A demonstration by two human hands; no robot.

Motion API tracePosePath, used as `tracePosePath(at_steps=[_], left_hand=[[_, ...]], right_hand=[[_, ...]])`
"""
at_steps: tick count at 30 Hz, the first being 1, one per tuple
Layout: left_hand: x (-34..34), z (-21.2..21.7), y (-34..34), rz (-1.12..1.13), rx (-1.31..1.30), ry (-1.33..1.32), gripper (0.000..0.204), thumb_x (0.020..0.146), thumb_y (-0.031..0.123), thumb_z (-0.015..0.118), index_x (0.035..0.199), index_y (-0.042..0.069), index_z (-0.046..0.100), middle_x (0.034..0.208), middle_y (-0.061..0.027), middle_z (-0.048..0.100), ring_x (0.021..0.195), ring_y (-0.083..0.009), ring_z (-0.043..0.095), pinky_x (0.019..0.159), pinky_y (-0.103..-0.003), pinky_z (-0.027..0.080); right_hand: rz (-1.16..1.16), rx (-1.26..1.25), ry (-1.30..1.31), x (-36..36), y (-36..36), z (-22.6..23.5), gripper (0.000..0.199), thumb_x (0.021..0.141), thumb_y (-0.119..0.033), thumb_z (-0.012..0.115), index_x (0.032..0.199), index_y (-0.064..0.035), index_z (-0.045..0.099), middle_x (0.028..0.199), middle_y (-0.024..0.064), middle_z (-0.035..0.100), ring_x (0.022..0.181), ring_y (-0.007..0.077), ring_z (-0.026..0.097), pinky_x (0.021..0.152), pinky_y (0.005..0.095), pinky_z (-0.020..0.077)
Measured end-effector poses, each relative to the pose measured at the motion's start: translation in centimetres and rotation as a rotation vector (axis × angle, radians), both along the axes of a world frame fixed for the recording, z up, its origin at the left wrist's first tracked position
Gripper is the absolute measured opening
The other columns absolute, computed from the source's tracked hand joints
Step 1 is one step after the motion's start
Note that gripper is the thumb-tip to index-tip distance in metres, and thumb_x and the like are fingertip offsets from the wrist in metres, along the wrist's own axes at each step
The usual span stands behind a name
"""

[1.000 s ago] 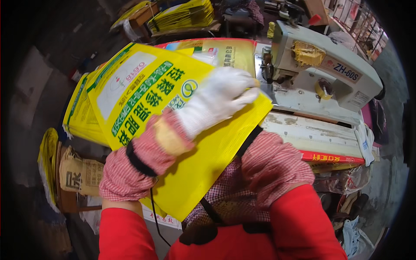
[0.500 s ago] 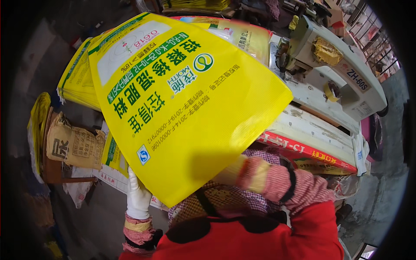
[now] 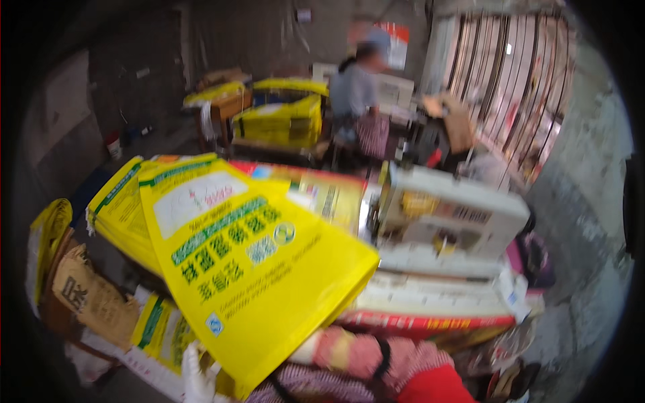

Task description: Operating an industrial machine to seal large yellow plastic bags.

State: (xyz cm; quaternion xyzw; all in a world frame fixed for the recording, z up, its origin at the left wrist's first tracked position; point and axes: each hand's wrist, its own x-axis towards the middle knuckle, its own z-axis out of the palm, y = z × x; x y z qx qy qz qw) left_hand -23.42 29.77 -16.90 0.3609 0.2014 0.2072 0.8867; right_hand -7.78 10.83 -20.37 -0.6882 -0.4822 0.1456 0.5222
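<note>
A large yellow printed bag (image 3: 289, 289) with green bands lies slanting in front of me, its near corner hanging toward my lap. Beside its lower left edge is my left hand (image 3: 195, 376) in a white glove, slightly blurred, with fingers pointing up and the thumb apart from them. My right hand goes under the bag's lower right edge. Only its wrist and checked sleeve (image 3: 359, 352) show, so its fingers are hidden. More yellow bags (image 3: 124, 215) lie stacked under and left of the large one.
A white sewing machine (image 3: 450, 215) stands right of the bag on a pale worktop (image 3: 430, 292). At left are a brown paper sack (image 3: 94, 295) and a folded yellow bag (image 3: 47, 235). Farther back, a person (image 3: 363, 94) sits near yellow bag piles (image 3: 279, 124).
My view has tilted up, bringing the seated person and the room's back into sight. The large bag appears lower and farther left, with my hands still at its near edges.
</note>
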Motion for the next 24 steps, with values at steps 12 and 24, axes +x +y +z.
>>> tracePosePath(at_steps=[12,24], left_hand=[[-0.5,-1.6,0.7,-0.186,1.172,0.154,0.046,0.096,0.032,0.042,0.130,0.002,0.039,0.121,-0.0122,0.049,0.105,-0.0252,0.052,0.087,-0.037,0.045],[-0.3,-1.6,-2.2,-0.275,0.273,0.210,0.044,0.095,0.037,0.044,0.118,0.001,0.050,0.111,-0.0088,0.058,0.098,-0.0175,0.055,0.081,-0.030,0.046]], right_hand=[[-0.790,-0.502,-0.551,7.2,-13.4,15.3,0.039,0.087,-0.030,0.052,0.122,-0.0123,0.053,0.103,0.0135,0.064,0.093,0.0276,0.062,0.076,0.0333,0.0502],[-0.576,-0.938,-0.162,9.1,-12.7,4.6,0.057,0.083,-0.042,0.049,0.136,-0.0222,0.038,0.120,0.0194,0.052,0.107,0.0337,0.054,0.089,0.0376,0.0438]])
